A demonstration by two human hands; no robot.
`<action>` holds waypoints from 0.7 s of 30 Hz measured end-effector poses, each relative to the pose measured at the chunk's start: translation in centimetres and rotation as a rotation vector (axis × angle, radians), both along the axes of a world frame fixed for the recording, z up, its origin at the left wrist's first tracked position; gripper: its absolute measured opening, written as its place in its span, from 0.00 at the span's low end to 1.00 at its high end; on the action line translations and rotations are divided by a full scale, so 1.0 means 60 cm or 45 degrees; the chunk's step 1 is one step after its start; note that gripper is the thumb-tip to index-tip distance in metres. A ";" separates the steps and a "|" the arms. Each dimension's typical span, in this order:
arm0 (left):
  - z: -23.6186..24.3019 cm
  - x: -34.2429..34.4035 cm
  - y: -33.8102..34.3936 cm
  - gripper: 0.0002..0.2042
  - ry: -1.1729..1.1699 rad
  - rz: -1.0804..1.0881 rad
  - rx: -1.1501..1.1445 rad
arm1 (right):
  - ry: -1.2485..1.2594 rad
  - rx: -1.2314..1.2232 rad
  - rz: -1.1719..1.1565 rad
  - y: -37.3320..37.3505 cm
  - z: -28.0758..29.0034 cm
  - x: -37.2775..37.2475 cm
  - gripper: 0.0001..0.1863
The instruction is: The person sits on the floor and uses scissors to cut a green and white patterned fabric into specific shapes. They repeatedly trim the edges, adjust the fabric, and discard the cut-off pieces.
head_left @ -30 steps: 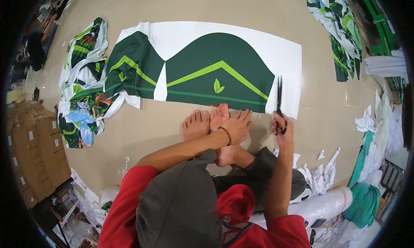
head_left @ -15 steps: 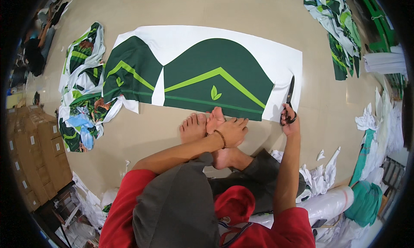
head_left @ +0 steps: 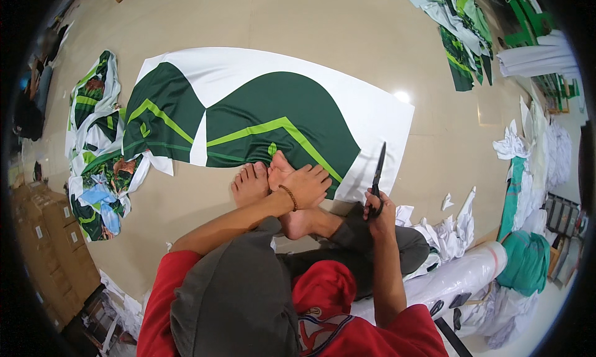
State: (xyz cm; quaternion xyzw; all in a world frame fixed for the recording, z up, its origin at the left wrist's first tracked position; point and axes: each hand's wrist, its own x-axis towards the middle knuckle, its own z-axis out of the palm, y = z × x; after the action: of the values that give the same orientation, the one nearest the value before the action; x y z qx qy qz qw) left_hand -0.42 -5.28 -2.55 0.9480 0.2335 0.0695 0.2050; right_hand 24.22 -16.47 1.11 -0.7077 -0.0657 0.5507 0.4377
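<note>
A printed fabric panel [head_left: 236, 90], white with dark green shapes, zigzag stripes and leaf motifs, lies on the floor, wrinkled at my bare feet [head_left: 248, 186]. My left hand [head_left: 305, 186], with a beaded band at its wrist, rests fingers apart across one foot and against the panel's lower edge. My right hand [head_left: 379, 211] is shut on black scissors [head_left: 379, 171], their blades pointing away from me over the white right end of the panel.
Printed scraps [head_left: 99, 146] heap on the tiled floor [head_left: 267, 15] left and at back right [head_left: 462, 40]. Cardboard boxes [head_left: 53, 245], white offcuts [head_left: 459, 226], a plastic-wrapped roll [head_left: 434, 289] and green bags [head_left: 521, 264] surround me. Another person [head_left: 37, 96] is at far left.
The panel has shifted toward me and tilted, its lower edge now wrinkled at my feet and under my left fingers. My right hand has moved down and left with the scissors. The view has shifted slightly.
</note>
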 end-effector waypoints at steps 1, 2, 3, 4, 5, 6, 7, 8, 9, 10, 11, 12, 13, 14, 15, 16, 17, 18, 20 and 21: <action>0.003 0.001 0.002 0.15 -0.023 0.031 0.069 | 0.022 0.024 0.034 0.003 0.020 0.003 0.13; 0.002 0.002 0.001 0.15 0.016 0.019 0.057 | 0.045 0.048 0.071 0.004 0.030 0.008 0.13; 0.000 0.003 0.000 0.15 0.055 0.008 0.045 | -0.139 0.056 0.299 0.000 0.018 0.025 0.13; 0.000 0.007 -0.001 0.16 0.088 -0.005 0.033 | -0.330 0.062 0.525 -0.009 -0.003 0.055 0.14; 0.001 0.008 -0.001 0.15 0.090 -0.006 0.029 | -0.514 0.066 0.754 -0.016 -0.022 0.079 0.14; 0.001 0.007 -0.001 0.15 0.091 -0.003 0.024 | -0.531 0.069 0.799 -0.023 -0.033 0.096 0.15; 0.001 0.006 -0.001 0.15 0.093 0.000 0.017 | -0.547 0.070 0.844 -0.024 -0.030 0.103 0.15; 0.000 0.005 -0.001 0.15 0.094 -0.008 0.001 | -0.564 0.071 0.890 -0.025 -0.030 0.107 0.16; -0.001 0.005 -0.001 0.15 0.094 -0.016 -0.015 | -0.492 0.005 0.869 -0.027 -0.023 0.116 0.16; -0.004 0.000 -0.002 0.14 0.106 -0.012 -0.035 | -0.407 -0.058 0.860 -0.005 0.021 0.103 0.16; -0.006 0.000 -0.003 0.14 0.095 -0.007 -0.042 | -0.336 -0.127 0.839 0.005 0.049 0.099 0.17; -0.008 0.000 -0.005 0.14 0.084 -0.002 -0.049 | -0.332 -0.134 0.835 0.006 0.047 0.105 0.17; -0.010 0.000 -0.004 0.13 0.071 -0.001 -0.055 | -0.331 -0.140 0.826 0.005 0.046 0.115 0.17; -0.011 0.002 -0.005 0.13 0.068 -0.001 -0.058 | -0.328 -0.147 0.817 0.005 0.042 0.127 0.17; -0.012 0.003 -0.005 0.13 0.064 -0.002 -0.060 | -0.277 -0.153 0.839 0.003 0.031 0.147 0.17; -0.011 0.004 -0.003 0.13 0.065 -0.005 -0.061 | -0.224 -0.157 0.858 0.007 0.022 0.161 0.17; -0.011 0.005 -0.002 0.13 0.060 -0.005 -0.059 | -0.170 -0.161 0.876 0.008 0.012 0.172 0.17; -0.010 0.006 -0.001 0.13 0.055 -0.005 -0.056 | -0.186 -0.154 0.896 0.007 0.002 0.182 0.17; -0.011 0.004 -0.002 0.12 0.054 0.000 -0.055 | -0.210 -0.136 0.940 0.027 -0.003 0.183 0.17; -0.012 0.004 -0.002 0.12 0.053 0.002 -0.056 | -0.160 -0.103 0.907 0.032 -0.009 0.185 0.17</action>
State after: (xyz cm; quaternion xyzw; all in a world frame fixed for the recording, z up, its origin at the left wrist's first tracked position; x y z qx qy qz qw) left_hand -0.19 -5.39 -3.27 0.9443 0.2401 0.0448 0.2207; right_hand 35.32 -14.52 0.58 -0.6895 -0.3132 0.6262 0.1852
